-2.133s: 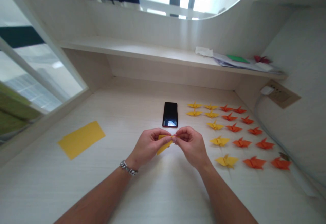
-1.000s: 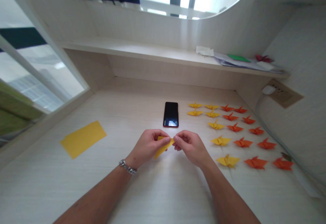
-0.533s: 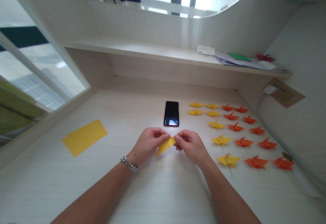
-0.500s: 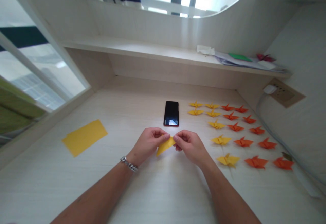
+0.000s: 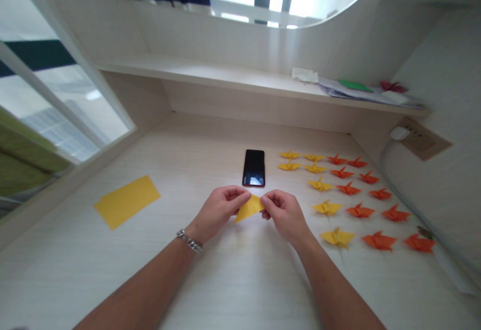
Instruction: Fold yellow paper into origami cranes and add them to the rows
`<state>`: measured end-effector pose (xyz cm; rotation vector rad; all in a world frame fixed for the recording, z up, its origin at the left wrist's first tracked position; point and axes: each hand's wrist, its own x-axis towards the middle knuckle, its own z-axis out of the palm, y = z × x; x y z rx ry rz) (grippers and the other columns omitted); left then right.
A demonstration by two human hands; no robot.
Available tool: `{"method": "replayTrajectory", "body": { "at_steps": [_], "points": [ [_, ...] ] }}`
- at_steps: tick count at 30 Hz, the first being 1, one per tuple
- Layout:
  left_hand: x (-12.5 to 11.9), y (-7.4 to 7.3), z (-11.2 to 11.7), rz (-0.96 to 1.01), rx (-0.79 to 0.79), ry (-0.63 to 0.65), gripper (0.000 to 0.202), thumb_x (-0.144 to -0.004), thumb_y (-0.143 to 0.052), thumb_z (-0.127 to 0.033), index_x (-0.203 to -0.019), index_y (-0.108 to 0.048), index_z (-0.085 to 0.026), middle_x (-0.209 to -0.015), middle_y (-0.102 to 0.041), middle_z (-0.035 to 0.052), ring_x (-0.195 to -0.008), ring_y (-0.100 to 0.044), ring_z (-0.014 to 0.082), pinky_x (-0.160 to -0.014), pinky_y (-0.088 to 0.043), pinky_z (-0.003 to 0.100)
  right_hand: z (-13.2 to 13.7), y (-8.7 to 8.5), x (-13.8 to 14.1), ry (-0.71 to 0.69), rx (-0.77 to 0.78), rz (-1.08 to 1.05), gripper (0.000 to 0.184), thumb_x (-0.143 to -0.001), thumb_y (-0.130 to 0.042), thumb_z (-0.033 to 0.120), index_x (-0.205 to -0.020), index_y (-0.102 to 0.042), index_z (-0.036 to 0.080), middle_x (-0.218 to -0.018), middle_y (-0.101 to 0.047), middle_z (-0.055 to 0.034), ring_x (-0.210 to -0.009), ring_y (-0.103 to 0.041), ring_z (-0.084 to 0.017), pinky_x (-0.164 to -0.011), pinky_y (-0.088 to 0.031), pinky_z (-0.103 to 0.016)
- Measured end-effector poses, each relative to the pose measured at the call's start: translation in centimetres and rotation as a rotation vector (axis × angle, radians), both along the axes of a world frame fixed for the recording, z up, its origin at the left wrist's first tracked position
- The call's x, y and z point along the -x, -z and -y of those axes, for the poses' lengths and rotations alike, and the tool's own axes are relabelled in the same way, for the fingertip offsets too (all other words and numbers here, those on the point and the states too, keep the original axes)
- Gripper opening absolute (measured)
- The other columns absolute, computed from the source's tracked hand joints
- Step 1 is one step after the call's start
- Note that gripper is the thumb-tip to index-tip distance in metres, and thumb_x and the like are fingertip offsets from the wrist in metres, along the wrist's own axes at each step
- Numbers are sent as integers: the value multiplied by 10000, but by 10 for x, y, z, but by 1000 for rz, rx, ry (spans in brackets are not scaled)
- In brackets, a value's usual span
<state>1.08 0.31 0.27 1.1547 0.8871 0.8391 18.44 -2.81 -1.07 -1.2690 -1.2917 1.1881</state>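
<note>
Now, left hand (image 5: pixel 220 209): pinches folded yellow paper (image 5: pixel 249 208)
Right hand (image 5: pixel 282 213): pinches its right end
Phone (image 5: pixel 254 168): just beyond

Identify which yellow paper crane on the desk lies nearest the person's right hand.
The frontmost yellow crane, at the near end of its column; the other yellow ones sit farther back from the right hand.

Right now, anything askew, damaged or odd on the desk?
Nothing stands out. Left hand and right hand pinch a folded yellow paper. Yellow cranes and orange cranes sit in neat rows; the phone and yellow sheet lie flat.
</note>
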Motion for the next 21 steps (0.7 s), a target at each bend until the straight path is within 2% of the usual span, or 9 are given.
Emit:
{"method": "replayTrajectory", "body": {
  "at_steps": [4, 8, 18, 21],
  "points": [
    [0, -2, 1, -96, -133, -58, 203, -763, -671, -330, -776, -666, -127, -726, -664, 35, -656, -576, 134, -611, -448, 223, 0, -1, 0, -20, -3, 17, 205, -831, -574, 337, -770, -616, 146, -576, -605, -11, -534, -566, -130, -536, -447, -237],
    [0, -1, 1, -186, -202, -39, 194, -773, -648, -319, -762, -675, -128, -716, -660, 33, -654, -563, 138, -596, -433, 220, 1, 0, 1, -56, 3, 65, 164, -811, -584, 319, -794, -623, 161, -652, -622, -12, -575, -589, -138, -547, -458, -241],
    [-4, -5, 7, -334, -339, 40, 194, -786, -609, -308, -727, -672, -134, -670, -632, 15, -631, -538, 131, -581, -411, 214, 1, -2, 2, -82, -48, 248, 122, -754, -561, 230, -678, -628, 161, -625, -599, 8, -585, -528, -119, -526, -384, -213],
    [-3, -4, 5, -321, -309, 22, 205, -786, -607, -323, -735, -671, -134, -677, -634, 18, -630, -538, 132, -574, -407, 217, 0, -1, 0, -93, -1, 223, 117, -728, -532, 189, -654, -617, 161, -584, -581, 18, -551, -522, -114, -511, -377, -211]
  ]
}}
